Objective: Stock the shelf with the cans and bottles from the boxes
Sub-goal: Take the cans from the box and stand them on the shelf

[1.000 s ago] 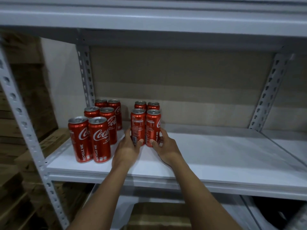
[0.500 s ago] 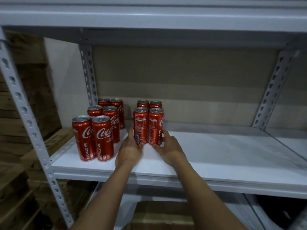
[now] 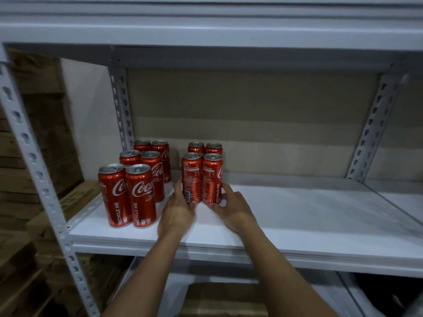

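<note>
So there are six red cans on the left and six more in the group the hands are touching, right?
Not quite. The head view shows six in the left group of cans, but the right group, touched by the left hand and right hand, has four.

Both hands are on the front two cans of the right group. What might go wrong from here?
The left hand and right hand grip the two front cans only near the base, so a push could tip these tall cans into the back pair. Sliding left could knock the six-can group.

dim room, brown cardboard backing (image 3: 251, 110)
</note>
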